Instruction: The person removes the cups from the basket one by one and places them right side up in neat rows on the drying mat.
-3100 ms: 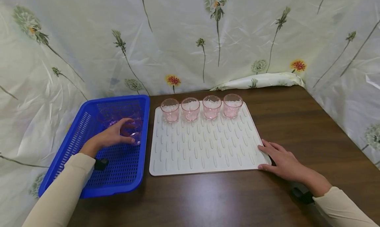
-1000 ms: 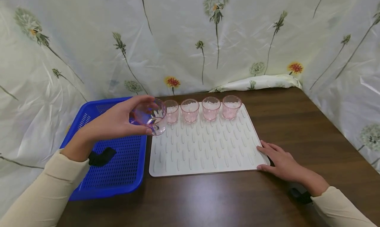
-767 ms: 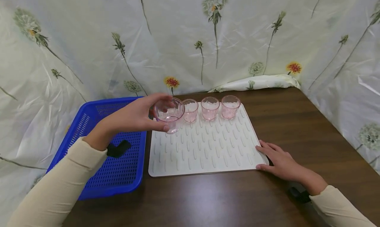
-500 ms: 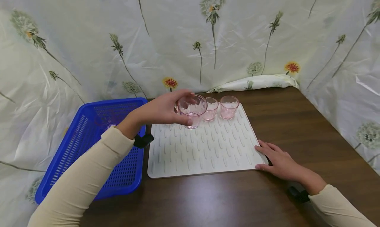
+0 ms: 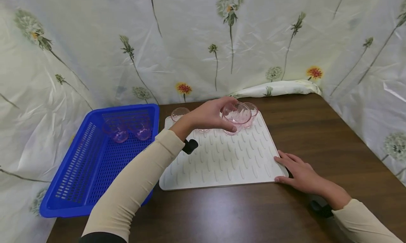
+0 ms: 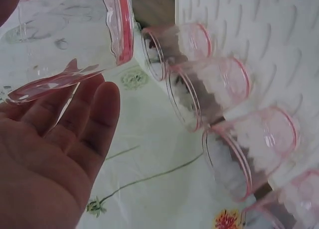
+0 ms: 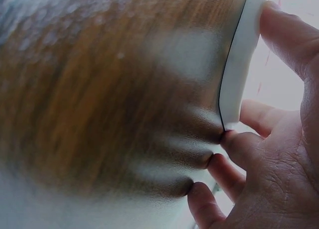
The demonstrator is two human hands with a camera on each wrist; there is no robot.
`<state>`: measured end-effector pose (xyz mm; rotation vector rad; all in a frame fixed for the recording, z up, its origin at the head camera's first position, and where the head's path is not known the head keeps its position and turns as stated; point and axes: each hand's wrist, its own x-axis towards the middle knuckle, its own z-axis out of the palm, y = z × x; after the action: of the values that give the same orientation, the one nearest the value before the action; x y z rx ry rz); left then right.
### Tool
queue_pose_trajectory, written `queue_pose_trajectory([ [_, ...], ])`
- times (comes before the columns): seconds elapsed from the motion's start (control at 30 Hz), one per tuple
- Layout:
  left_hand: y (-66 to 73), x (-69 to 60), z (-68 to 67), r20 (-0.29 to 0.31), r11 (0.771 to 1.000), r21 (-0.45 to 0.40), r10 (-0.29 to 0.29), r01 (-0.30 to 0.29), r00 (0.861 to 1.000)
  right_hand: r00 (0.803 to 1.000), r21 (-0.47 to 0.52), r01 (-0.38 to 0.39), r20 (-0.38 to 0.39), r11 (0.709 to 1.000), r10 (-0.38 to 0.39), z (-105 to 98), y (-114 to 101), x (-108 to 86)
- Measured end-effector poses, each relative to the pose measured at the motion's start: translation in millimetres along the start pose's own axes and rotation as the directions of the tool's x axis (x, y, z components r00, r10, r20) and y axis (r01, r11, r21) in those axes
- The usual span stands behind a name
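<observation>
With your left hand (image 5: 211,115) gripping a glass (image 5: 236,113) above the mat (image 5: 219,165) toward its far right corner, and your right hand (image 5: 299,170), fingers relaxed, touching its right edge, you seem mid-placement and should probably lower the glass clear of the standing glasses (image 6: 254,152).

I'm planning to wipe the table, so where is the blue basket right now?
In the head view, the blue basket stands at the left of the dark table, just left of the white mat, with the floral sheet behind it.
</observation>
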<state>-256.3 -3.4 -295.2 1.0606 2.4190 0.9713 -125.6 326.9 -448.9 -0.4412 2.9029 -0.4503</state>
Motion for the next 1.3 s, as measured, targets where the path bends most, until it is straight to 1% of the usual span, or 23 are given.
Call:
queue_pose_trajectory([
  [0.13, 1.4, 13.4, 14.1, -0.005, 0.999, -0.033, 0.004, -0.004, 1.000, 1.000, 0.010, -0.006, 0.005, 1.000, 0.006, -0.8, -0.9, -0.5],
  [0.23, -0.5, 23.4, 25.5, -0.016, 0.999, -0.046, -0.002, 0.002, 1.000, 1.000, 0.016, -0.008, 0.006, 1.000, 0.008, -1.5, -1.5, -0.7],
  [0.37, -7.9, 35.8, 44.7, -0.032, 0.998, -0.060, -0.033, 0.031, 0.999, 1.000, 0.016, -0.010, 0.009, 1.000, 0.010, -1.1, -1.0, -0.9],
  [0.5, -15.0, 45.0, 64.6, -0.047, 0.991, -0.119, -0.066, 0.060, 0.997, 1.000, 0.008, -0.004, -0.002, 1.000, 0.004, -0.7, 0.5, -2.0],
  [0.57, -18.3, 48.5, 72.8, -0.056, 0.986, -0.144, -0.091, 0.082, 0.994, 1.000, 0.004, 0.001, -0.007, 1.000, -0.001, -0.5, 1.2, -2.3],
  [0.67, -23.6, 53.0, 82.5, -0.075, 0.983, -0.146, -0.126, 0.114, 0.989, 1.000, 0.004, 0.003, -0.006, 1.000, -0.003, -0.5, 1.2, -1.9],
  [0.77, -28.8, 55.8, 88.7, -0.094, 0.982, -0.128, -0.149, 0.137, 0.984, 1.000, 0.010, 0.005, -0.005, 1.000, -0.005, -0.7, 0.4, -1.1],
  [0.9, -34.1, 57.9, 94.8, -0.104, 0.982, -0.114, -0.165, 0.153, 0.981, 1.000, 0.011, 0.007, -0.004, 1.000, -0.007, -0.5, -0.2, -0.8],
  [1.0, -35.3, 58.6, 99.6, -0.106, 0.981, -0.105, -0.173, 0.162, 0.979, 1.000, 0.011, 0.010, -0.006, 1.000, -0.010, -0.5, -0.1, -0.9],
  [1.17, -34.7, 59.8, 107.6, -0.108, 0.979, -0.112, -0.182, 0.170, 0.977, 1.000, 0.015, 0.019, -0.014, 1.000, -0.018, -1.4, 0.2, -1.6],
  [1.3, -36.7, 62.4, 114.6, -0.103, 0.974, -0.124, -0.200, 0.187, 0.974, 1.000, 0.011, 0.016, -0.014, 1.000, -0.016, -0.9, 0.5, -2.1],
])
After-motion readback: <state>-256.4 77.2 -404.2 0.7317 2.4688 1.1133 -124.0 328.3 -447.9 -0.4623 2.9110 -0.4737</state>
